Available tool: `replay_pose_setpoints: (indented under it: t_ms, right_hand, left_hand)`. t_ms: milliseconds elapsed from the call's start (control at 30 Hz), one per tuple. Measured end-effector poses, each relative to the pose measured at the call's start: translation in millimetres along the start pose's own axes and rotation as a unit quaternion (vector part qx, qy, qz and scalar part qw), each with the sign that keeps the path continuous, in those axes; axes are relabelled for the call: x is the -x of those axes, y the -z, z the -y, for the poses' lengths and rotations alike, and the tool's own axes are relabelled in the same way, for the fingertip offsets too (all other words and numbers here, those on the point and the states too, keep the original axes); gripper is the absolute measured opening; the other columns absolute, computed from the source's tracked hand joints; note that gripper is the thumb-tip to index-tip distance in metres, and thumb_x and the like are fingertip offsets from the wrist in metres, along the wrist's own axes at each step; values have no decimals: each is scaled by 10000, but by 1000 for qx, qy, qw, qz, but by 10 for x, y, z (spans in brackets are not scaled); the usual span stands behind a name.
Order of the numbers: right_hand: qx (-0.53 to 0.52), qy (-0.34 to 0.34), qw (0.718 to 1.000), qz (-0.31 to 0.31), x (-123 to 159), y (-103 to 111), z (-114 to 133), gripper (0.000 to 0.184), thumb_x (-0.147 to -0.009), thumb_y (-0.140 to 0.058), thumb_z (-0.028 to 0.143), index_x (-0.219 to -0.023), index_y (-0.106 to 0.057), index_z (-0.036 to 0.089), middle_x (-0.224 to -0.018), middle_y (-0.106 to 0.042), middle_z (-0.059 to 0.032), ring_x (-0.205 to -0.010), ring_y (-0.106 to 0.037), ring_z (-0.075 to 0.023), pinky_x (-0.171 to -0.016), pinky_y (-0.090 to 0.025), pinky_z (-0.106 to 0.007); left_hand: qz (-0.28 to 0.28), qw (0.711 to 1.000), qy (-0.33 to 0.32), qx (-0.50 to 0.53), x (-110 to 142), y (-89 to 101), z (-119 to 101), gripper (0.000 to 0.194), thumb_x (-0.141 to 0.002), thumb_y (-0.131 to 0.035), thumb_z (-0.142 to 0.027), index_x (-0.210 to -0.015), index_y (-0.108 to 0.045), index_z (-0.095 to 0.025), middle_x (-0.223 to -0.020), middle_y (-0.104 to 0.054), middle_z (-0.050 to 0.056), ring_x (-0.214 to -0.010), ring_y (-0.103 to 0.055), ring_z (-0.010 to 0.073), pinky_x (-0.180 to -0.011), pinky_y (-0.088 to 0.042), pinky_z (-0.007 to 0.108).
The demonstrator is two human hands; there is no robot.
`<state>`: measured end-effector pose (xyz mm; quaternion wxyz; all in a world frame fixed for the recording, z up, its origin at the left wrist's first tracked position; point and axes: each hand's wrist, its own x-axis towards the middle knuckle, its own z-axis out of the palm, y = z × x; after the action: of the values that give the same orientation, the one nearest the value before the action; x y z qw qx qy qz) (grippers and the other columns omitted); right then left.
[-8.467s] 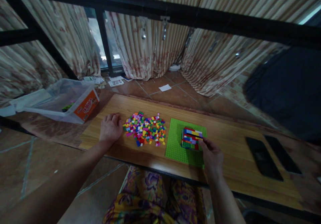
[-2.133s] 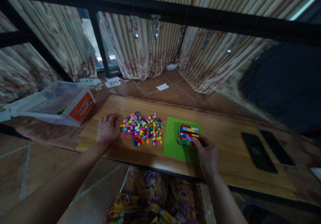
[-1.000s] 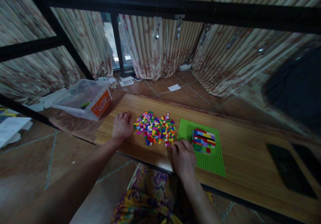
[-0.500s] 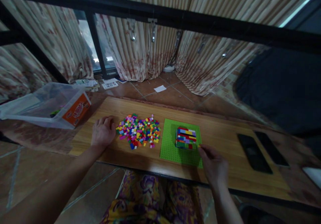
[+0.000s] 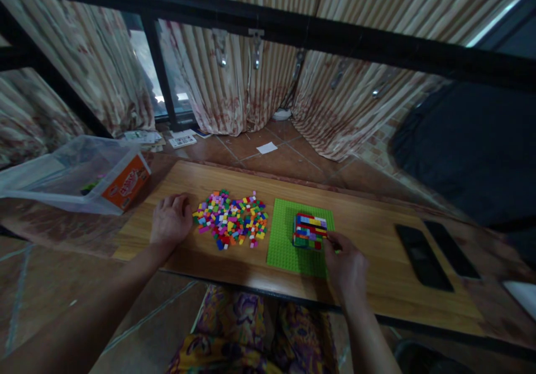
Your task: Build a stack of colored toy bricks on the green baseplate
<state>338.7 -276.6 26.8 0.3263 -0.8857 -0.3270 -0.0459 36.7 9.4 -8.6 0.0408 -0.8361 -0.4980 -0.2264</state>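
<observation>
Green plate (image 5: 281,245) carries build (image 5: 309,233); right hand (image 5: 347,267) at build's edge, can't tell grip state; left hand (image 5: 171,220) slack beside bricks (image 5: 230,225).

From above, the head camera looks forward and down across the table (image 5: 377,212).

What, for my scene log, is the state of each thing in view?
Left hand: loosely curled, on table
Right hand: at brick build
Brick build: stacked, on green baseplate
Green baseplate: flat
Loose bricks: scattered
Plastic box: open
Dark slabs: flat, unlit
Curtains: hanging
</observation>
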Motion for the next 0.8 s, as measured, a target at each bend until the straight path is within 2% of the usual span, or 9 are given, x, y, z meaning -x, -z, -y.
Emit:
replay_pose_setpoints:
  t_ms: [133, 333, 600, 700, 800]
  right_hand:
    - [2, -18, 1000, 10, -29, 30, -12, 394, -807, -493, 447, -962, -720, 164, -846, -751, -105, -746, -686, -250, -676, -467, -338]
    - [-18, -18, 1000, 8, -1, 59, -14, 418, -815, -479, 455, -1001, -721, 169, -898, -757, -111, -765, -684, -251, -697, -474, -347]
    - [-95, -80, 992, -6, -62, 17, -43, 406, -748, -592, 448, -997, -725, 156, -816, -746, -101, -702, -665, -230, -654, -471, -334]
    - [-191, -144, 971, -2, -92, -39, -98, 438, -665, -681, 447, -983, -719, 147, -781, -737, -84, -703, -663, -218, -647, -483, -320]
    - [-312, -214, 926, -5, -108, -91, -146, 460, -555, -773, 431, -916, -717, 151, -765, -726, -56, -682, -648, -189, -615, -484, -292]
  left_hand:
    - [1, 1000, 3, 2, -1, 21, -24, 385, -870, -392, -316, -1112, -629, -132, -1129, -645, 147, -1022, -570, 309, -899, -454, 432]
    - [-1, 1000, 7, 16, 2, 24, -34, 368, -859, -407, -297, -1108, -628, -138, -1121, -647, 146, -1023, -569, 307, -911, -447, 444]
    - [-3, 1000, 8, 29, 7, 24, -37, 362, -856, -412, -297, -1102, -625, -138, -1127, -640, 156, -1032, -563, 309, -926, -437, 455]
    - [1, 1000, 10, 25, 6, 26, -38, 360, -857, -409, -298, -1096, -625, -138, -1129, -639, 156, -1038, -564, 309, -920, -439, 451]
    - [4, 1000, 6, 23, 3, 29, -37, 366, -859, -406, -304, -1101, -621, -132, -1139, -636, 163, -1050, -562, 316, -917, -442, 457]
